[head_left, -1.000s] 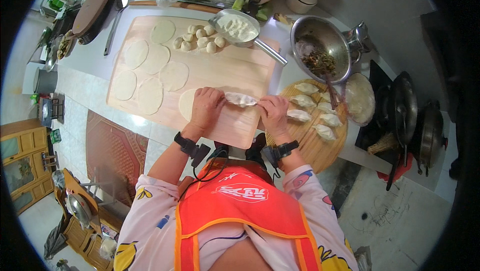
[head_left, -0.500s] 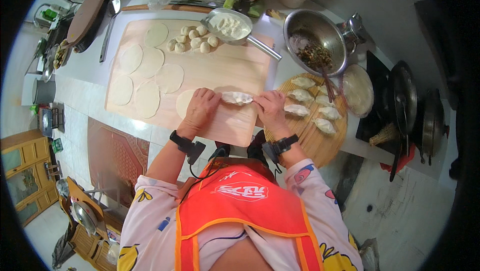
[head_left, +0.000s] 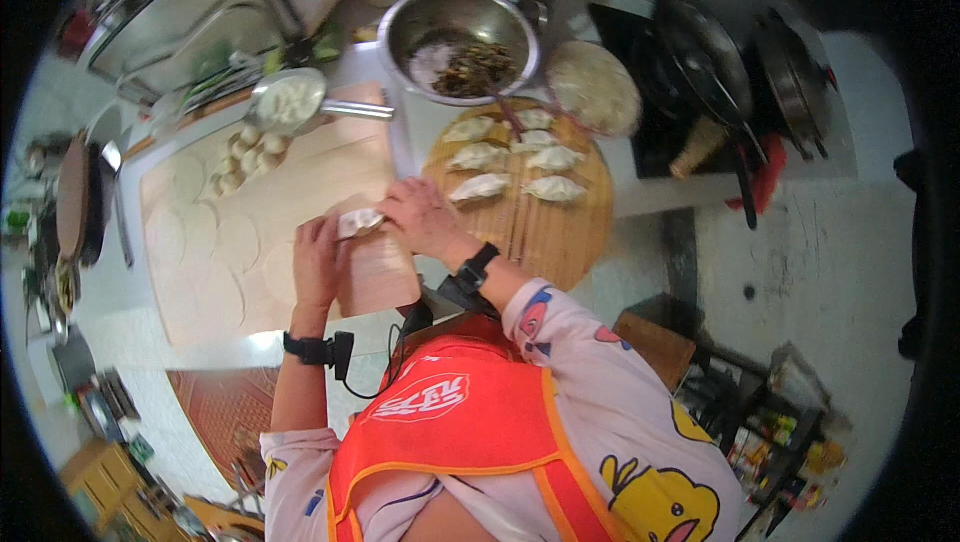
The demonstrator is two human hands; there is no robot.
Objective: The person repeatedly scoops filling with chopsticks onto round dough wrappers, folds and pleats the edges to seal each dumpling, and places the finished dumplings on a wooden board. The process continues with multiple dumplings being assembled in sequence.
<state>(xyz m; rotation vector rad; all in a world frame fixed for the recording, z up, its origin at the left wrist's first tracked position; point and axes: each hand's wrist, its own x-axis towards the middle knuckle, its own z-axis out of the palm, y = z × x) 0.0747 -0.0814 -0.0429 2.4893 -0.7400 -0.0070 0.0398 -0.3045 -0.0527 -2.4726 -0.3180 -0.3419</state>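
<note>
A white pleated dumpling [head_left: 358, 223] is pinched between my two hands at the right side of the pale wooden board [head_left: 375, 287]. My left hand [head_left: 318, 257] grips its left end, fingers closed. The fingers of my right hand [head_left: 428, 219] close on its right end. To the left of my left hand, several flat round dough wrappers [head_left: 232, 227] lie on the board, looking pale and blurred. Right of my right hand, a round wooden board [head_left: 570, 242] bears several finished dumplings [head_left: 478, 156] in two columns.
Dough balls [head_left: 245, 157] cluster near a metal scoop of flour [head_left: 288, 104]. Behind the round board stands a steel bowl [head_left: 392, 37] with dark chopped filling and chopsticks. Beside it sit a covered pale round dish [head_left: 594, 89] and, farther right, a black wok [head_left: 700, 47].
The view has swung to the right, so board and bowl appear farther left. Both hands still hold the dumpling by its ends, slightly raised on the right.
</note>
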